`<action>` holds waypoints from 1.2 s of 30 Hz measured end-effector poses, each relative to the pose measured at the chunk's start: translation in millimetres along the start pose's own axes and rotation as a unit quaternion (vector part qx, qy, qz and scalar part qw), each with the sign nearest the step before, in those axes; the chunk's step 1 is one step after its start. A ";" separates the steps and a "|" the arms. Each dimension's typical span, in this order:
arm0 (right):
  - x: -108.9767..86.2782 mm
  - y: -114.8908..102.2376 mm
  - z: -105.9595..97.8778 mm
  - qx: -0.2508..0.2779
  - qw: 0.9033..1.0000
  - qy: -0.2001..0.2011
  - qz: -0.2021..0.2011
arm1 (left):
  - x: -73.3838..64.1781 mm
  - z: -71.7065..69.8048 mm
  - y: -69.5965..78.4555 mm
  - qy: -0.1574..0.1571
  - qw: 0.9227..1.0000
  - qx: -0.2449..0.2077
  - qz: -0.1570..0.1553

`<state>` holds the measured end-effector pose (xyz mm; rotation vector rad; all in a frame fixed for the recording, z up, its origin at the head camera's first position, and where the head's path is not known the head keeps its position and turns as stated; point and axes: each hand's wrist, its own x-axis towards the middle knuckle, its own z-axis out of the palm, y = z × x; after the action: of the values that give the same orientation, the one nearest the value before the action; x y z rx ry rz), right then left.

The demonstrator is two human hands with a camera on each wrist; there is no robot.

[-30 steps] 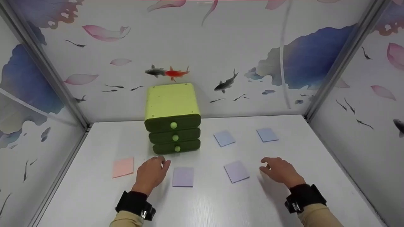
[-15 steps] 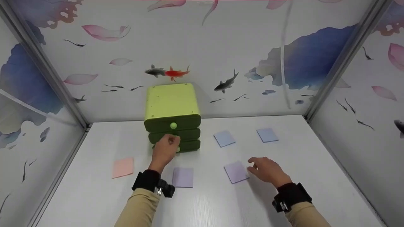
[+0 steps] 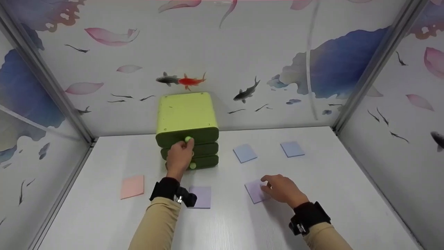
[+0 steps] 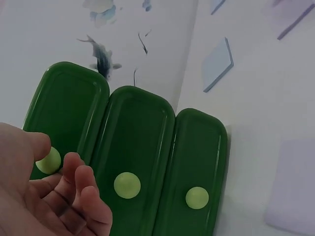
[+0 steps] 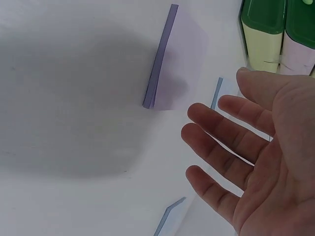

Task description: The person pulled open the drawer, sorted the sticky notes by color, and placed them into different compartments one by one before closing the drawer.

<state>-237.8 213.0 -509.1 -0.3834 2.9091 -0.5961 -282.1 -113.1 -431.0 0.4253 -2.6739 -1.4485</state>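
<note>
A small desktop drawer cabinet (image 3: 185, 109) with a light green top and several dark green drawer fronts stands at the back wall. My left hand (image 3: 179, 156) is at its top drawer, with thumb and forefinger about the round light green knob (image 4: 48, 161). The middle knob (image 4: 127, 185) and bottom knob (image 4: 197, 197) show free in the left wrist view. My right hand (image 3: 282, 189) hovers with loosely bent fingers over the right purple sticky note pad (image 3: 254, 194), partly covering it in the head view. Nothing lies in that hand in the right wrist view.
A second purple pad (image 3: 204, 198) lies partly behind my left wristband. A pink pad (image 3: 132, 186) is on the left; two blue pads, one nearer the cabinet (image 3: 245, 153) and one farther right (image 3: 292, 149), lie behind. Printed walls enclose the white table (image 3: 222, 229).
My left hand has risen from the table in front of the cabinet to the top drawer's knob. The right hand has drifted left, over the purple pad. The drawers look unmoved.
</note>
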 end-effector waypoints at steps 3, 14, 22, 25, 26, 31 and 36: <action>0.7 -3.6 2.3 -0.003 1.000 -0.003 -0.001 | 1.9 0.2 -1.3 0.021 1.000 -0.015 -0.004; 1.2 -7.4 5.1 0.002 1.000 -0.005 0.007 | -1.7 -2.9 -3.9 0.046 0.997 -0.055 -0.024; 1.4 -6.0 9.1 0.009 1.000 -0.005 0.018 | -16.5 -1.4 -10.3 0.047 0.997 -0.058 0.000; 0.8 -6.4 9.5 0.013 1.000 -0.006 0.021 | -23.6 -0.3 -14.2 0.042 0.997 -0.059 0.013; 0.7 -6.6 9.7 0.014 1.000 -0.007 0.023 | -26.0 0.0 -15.4 0.041 0.997 -0.059 0.017; 0.2 -6.5 11.2 0.015 1.000 -0.010 0.023 | -38.0 0.2 -21.9 0.035 0.997 -0.059 0.032; 1.3 -6.1 11.3 0.009 1.000 -0.004 0.011 | -50.9 -2.5 -27.9 0.020 0.997 -0.063 0.043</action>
<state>-235.5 203.1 -517.1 -0.3514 2.8949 -0.6165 -227.1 -115.6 -449.2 0.3213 -2.5184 -1.5562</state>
